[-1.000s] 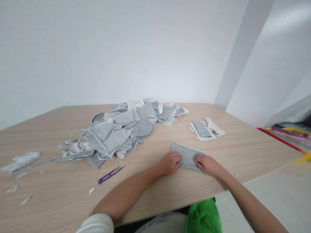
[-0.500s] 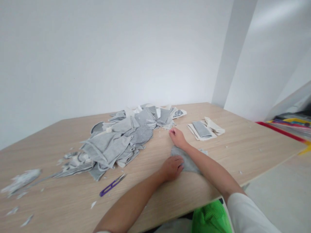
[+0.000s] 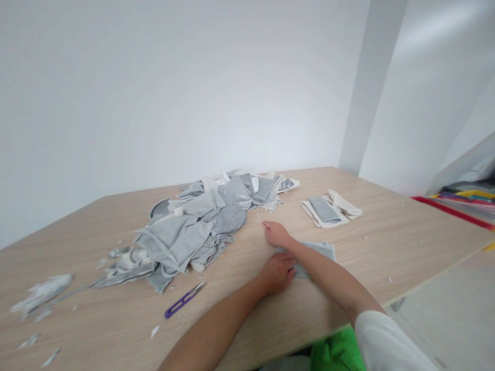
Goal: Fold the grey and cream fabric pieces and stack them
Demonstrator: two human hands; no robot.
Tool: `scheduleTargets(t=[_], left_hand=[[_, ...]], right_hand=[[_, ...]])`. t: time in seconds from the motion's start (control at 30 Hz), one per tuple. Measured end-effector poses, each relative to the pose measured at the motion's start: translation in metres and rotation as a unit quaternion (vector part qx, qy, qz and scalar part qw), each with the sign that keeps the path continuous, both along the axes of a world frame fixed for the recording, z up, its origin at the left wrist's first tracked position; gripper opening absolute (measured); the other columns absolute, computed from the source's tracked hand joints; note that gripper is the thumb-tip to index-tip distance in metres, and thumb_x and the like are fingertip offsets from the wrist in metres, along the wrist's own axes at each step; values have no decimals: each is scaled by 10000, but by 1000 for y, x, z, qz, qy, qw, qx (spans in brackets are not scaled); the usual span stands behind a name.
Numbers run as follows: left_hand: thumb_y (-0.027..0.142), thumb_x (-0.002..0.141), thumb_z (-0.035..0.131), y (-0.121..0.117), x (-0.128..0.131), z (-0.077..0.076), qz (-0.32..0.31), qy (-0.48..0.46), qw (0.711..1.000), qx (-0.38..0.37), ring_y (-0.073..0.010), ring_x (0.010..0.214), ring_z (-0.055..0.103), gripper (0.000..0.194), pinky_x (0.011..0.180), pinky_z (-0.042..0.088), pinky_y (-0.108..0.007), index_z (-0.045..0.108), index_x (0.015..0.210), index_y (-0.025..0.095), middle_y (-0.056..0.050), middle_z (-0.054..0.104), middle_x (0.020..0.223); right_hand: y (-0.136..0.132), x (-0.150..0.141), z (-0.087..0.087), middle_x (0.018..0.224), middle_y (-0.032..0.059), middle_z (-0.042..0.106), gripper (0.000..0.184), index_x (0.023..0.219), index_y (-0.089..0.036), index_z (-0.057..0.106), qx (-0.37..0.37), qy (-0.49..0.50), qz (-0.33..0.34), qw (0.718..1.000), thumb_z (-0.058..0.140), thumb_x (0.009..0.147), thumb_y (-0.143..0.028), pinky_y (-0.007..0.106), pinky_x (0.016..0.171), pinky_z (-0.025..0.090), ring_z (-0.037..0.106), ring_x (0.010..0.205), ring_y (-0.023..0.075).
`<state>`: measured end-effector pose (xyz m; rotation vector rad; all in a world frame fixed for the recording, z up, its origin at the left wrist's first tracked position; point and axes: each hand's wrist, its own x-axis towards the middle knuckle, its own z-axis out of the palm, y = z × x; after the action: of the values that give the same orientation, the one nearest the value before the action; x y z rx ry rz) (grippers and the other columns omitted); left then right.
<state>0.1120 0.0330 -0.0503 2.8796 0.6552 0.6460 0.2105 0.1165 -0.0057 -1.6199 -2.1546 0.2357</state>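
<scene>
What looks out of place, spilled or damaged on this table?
White scraps lie scattered across the left of the table, looking like stray litter beside the untidily heaped cloth pile. No spill is visible.

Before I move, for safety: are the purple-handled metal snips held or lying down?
Lying down: the snips rest on the wooden table, apart from left hand and right hand.

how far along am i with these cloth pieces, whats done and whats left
Looks done, as a guess: the small, neat stack of grey and cream pieces on the right. In hand: a grey piece flat on the table, under your left hand; your right hand is just beyond it. Probably left: the big loose heap, so it seems early on.
</scene>
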Motion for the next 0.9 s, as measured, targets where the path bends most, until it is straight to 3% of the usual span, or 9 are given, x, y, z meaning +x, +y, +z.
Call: scheduleTargets(t=[0.17,0.3,0.43,0.6,0.7,0.8,0.9], left_hand=[[307,857,487,-6,-4,6,59,4,998,14,-229,1146,485,275,1077,265,-454,585,1081,179,-90,611,1130],[291,861,466,-11,-5,12,101,-21,994,26,-241,1207,434,253,1088,208,-497,578,1064,188,-93,608,1124],[260,859,454,-9,-6,11,133,-61,989,37,-237,1178,456,210,1080,230,-483,577,1013,188,-94,618,1067],[289,853,458,-5,-7,5,144,-71,987,2,-228,1042,529,257,944,404,-400,555,1055,162,-114,603,1081],[305,862,441,-2,-10,3,149,-79,986,-7,-224,1032,530,272,914,421,-377,541,1077,173,-105,598,1085],[321,867,432,5,-14,2,182,-84,980,-13,-223,1028,534,286,896,425,-365,528,1094,175,-102,596,1092],[331,860,440,14,-17,1,232,-64,970,-25,-231,996,550,289,866,429,-366,534,1076,164,-113,603,1071]], right_hand=[[-40,46,3,1352,150,475,396,1186,-125,578,12,-57,32,998,496,837,-296,369,1052,262,366,1286,256],[-72,83,-10,1206,200,561,494,1132,-134,570,-39,-142,-83,986,524,809,-504,407,926,376,477,1172,304],[-83,104,-19,1075,195,625,571,1081,-153,582,-88,-145,-158,973,569,731,-604,403,846,409,574,1039,303],[-81,118,-16,969,181,673,485,973,-118,637,-176,-51,-98,978,664,659,-486,379,759,442,623,912,302],[-83,126,-14,882,65,705,285,886,-158,672,-194,-15,-24,981,622,705,-372,287,710,457,640,822,221],[-82,140,-9,861,12,707,226,890,-171,670,-168,81,26,982,568,747,-312,245,682,467,640,797,185],[-70,164,4,880,29,705,258,954,-158,640,-108,220,-8,970,547,762,-303,246,668,483,640,796,188]])
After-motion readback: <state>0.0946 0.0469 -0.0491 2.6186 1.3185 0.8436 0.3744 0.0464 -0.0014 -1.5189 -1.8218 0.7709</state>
